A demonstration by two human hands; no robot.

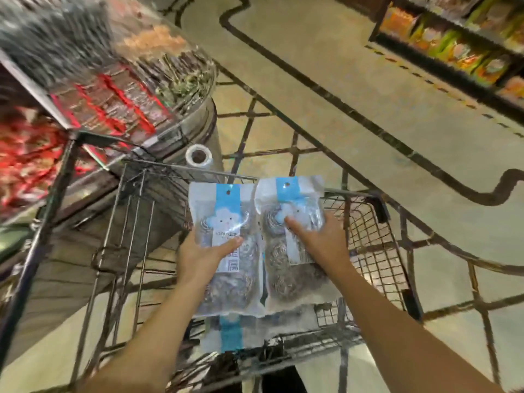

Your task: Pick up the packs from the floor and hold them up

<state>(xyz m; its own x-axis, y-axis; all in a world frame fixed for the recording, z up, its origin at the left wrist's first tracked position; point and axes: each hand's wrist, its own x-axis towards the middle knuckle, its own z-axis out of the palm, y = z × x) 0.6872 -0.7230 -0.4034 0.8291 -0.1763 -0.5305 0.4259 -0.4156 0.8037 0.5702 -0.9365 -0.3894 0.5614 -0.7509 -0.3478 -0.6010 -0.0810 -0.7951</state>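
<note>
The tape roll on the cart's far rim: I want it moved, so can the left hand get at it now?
Probably not: the left hand grips a pack; the tape roll sits beyond it.

Glossy clear plastic packs [226, 251], wire-metal cart [368, 236]

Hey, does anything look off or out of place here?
Nothing looks damaged or spilled. The left hand and right hand each hold a pack upright over the cart. A tape roll sits beyond the cart's rim.

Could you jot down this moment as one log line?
left hand grips left pack | right hand grips right pack | both packs raised above cart
</note>
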